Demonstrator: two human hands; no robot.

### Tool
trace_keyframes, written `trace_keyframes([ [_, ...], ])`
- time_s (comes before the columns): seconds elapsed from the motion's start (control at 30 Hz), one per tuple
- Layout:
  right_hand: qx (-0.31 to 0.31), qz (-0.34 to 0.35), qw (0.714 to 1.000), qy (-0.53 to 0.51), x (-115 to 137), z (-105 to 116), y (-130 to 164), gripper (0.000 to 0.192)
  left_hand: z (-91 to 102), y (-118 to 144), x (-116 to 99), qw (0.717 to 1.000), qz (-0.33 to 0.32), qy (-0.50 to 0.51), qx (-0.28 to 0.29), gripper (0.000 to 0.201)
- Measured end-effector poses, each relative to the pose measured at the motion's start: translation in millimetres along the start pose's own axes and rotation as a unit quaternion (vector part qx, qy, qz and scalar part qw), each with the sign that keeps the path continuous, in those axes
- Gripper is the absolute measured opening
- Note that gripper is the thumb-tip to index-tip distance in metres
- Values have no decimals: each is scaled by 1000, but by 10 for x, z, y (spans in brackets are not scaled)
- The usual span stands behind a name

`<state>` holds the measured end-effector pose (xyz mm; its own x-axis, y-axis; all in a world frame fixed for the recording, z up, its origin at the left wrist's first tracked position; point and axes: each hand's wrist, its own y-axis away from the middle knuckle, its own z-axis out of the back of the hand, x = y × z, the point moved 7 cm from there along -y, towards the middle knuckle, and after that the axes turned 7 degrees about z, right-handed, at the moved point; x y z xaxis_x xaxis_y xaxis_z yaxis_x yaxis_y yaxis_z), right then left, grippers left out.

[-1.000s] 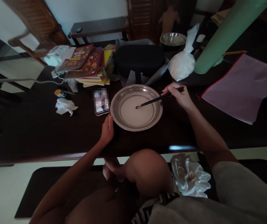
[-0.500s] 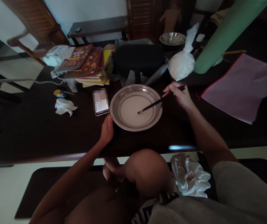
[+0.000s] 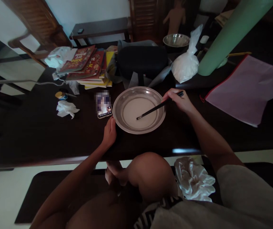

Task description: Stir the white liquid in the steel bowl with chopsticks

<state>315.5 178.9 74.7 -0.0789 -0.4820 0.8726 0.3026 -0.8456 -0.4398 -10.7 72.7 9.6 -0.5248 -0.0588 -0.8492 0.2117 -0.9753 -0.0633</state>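
A wide metal basin [image 3: 118,118] on the dark table holds a cloudy white liquid [image 3: 136,108]. My left hand [image 3: 109,131] is at the basin's near left rim, its fingers closed against the edge and partly hidden. With my right hand [image 3: 178,99] I grip a pair of dark chopsticks [image 3: 156,107] near their upper end. They slant down to the left over the basin's right rim, and their whitish-coated tips are in the liquid near the middle. Just left of the basin lies a lit phone [image 3: 104,111].
Behind the basin sit a black case [image 3: 142,62], stacked books [image 3: 88,63] and a tied bag of white powder [image 3: 185,67]. Crumpled tissue [image 3: 66,108] and a small jar [image 3: 61,95] lie left. A green cylinder [image 3: 229,41] and pink mesh pouch [image 3: 248,89] are right. Another person stands beyond.
My right hand has moved slightly left and toward me, carrying the chopstick tips left and nearer to me through the liquid. My left hand and the basin stay nearly still.
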Motion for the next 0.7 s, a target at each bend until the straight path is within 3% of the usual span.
trace_keyframes([
  [0.1, 38, 13, 999, 16, 44, -67, 0, 43, 0, 2, -5, 1000, -4, -1, 1, 66],
  [0.3, -65, 9, 998, 12, 0, 165, -26, 44, 0, 2, 8, 1000, -1, -1, -1, 67],
  [0.53, 17, 7, 1000, 20, 57, -38, -16, 44, 3, 2, 5, 1000, -3, -4, -4, 66],
  [0.7, -62, 18, 998, 2, 30, 138, -30, 44, 2, 4, -12, 1000, -3, 2, -2, 68],
])
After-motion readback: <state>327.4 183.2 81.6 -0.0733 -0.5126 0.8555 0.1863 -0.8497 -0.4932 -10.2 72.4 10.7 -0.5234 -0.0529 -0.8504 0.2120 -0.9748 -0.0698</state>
